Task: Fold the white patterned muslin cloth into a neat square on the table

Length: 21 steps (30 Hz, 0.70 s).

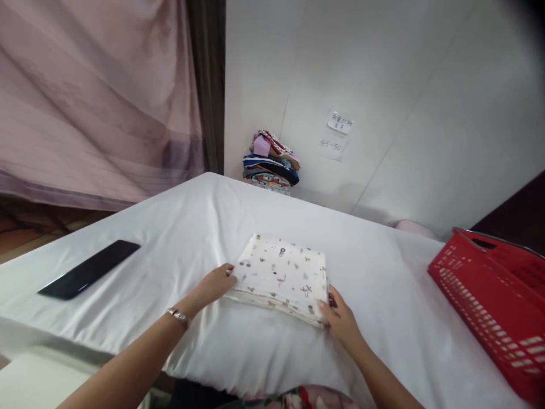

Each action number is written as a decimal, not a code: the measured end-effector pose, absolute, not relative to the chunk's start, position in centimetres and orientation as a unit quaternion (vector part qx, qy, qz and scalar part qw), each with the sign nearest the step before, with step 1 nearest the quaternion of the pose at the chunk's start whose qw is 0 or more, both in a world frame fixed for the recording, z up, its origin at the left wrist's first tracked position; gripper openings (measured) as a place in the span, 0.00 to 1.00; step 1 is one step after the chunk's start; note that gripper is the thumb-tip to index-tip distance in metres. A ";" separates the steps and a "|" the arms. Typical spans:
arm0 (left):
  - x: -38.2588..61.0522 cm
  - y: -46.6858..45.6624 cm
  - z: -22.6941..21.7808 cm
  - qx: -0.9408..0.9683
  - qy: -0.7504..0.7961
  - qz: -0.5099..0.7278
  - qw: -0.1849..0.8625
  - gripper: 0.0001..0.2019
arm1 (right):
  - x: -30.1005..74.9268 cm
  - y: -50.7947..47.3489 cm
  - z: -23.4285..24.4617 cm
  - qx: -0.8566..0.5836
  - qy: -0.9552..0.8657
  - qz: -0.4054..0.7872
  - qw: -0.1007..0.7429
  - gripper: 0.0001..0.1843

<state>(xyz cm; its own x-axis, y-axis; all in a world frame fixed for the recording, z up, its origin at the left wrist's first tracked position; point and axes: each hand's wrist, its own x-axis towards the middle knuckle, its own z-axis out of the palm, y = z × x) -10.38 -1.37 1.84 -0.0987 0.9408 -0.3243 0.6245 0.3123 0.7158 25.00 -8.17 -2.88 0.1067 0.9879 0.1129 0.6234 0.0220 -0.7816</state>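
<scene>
In the head view, a white folded cloth with small printed figures in grey, green and pink lies flat on the white-covered table. My left hand grips the cloth's left edge, its fingers curled at the side. At the near right corner, my right hand pinches the layers, thumb on top and fingers along the edge. The cloth's several layers show along the front side. Some fingertips of both hands are hidden by the cloth or the hands themselves.
A black phone-like slab lies on the table's left side. At the right edge stands a red plastic basket. Behind the table, a stack of folded clothes rests by the wall. A pink curtain hangs at left.
</scene>
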 end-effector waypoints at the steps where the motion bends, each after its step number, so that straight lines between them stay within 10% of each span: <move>1: -10.4 -1.5 2.1 0.533 0.704 0.216 0.417 0.23 | 25.0 -7.9 -2.9 -0.651 -0.610 0.275 0.359 0.32; 10: -9.9 -2.8 2.9 0.436 0.647 0.283 0.558 0.11 | 26.0 -7.5 -2.1 -0.688 -0.502 0.428 0.304 0.38; 21: -9.8 -3.9 3.5 0.409 0.573 0.303 0.642 0.19 | 25.2 -7.1 1.1 -0.685 -0.440 0.526 0.248 0.18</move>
<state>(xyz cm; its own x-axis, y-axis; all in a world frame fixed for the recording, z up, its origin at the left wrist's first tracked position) -9.82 -3.91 3.53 0.1590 0.8582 -0.4881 0.0795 0.4817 0.8727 25.18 -7.12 1.05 0.0605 0.8628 -0.5020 0.3416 -0.4904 -0.8018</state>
